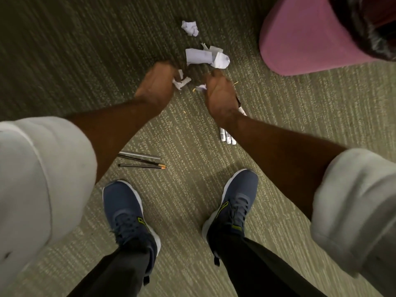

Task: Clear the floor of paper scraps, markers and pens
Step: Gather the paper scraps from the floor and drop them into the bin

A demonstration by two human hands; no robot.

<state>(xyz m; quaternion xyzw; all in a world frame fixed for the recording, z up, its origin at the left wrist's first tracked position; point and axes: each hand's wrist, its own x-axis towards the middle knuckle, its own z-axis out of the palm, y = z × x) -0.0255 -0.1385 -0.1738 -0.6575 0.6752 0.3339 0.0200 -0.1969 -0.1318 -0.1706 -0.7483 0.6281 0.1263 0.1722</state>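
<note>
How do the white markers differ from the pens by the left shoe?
The markers are white and thick; the pens are thin and mostly dark. The markers run away from the person, partly hidden under the right forearm; the pens lie crosswise. Both lie on the carpet.

Crumpled scraps (199, 56), markers (227, 138), pens (141, 160) on carpet (192, 211)

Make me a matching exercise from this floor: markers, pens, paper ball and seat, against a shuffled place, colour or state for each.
Things:
1 markers
2 pens
3 paper ball
4 seat

Descriptions:
A pink
B crumpled
C just ahead of the left shoe
D partly hidden by the right arm

Pairs: 1-D, 2-C, 3-B, 4-A
</note>
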